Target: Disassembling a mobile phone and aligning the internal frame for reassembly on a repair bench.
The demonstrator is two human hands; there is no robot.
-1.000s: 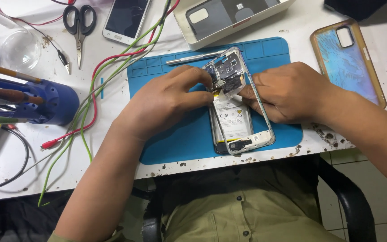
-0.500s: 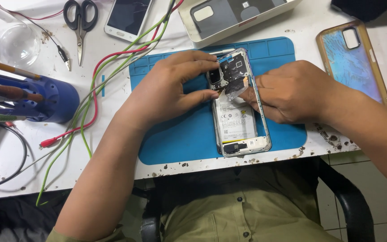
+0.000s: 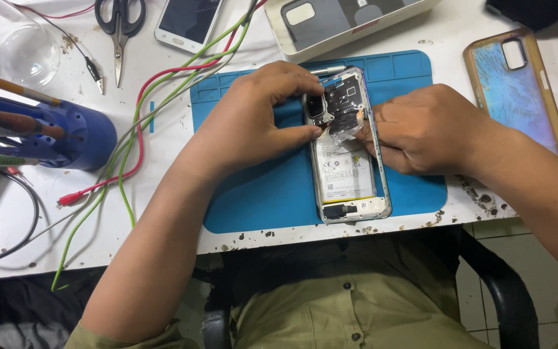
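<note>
Opened phone [image 3: 349, 155] lies on the blue mat [image 3: 259, 194], long axis running away from the person, camera end far. Left hand [image 3: 253, 123] pinches the phone's top-left edge by the camera. Right hand [image 3: 421, 126] is closed on a clear film [image 3: 343, 129] over the board. Both hands are about equally near, one per side. Mat's near half is open; a case [image 3: 518, 84] sits right, wires [image 3: 156, 110] left on the worktop [image 3: 163, 245].
</note>
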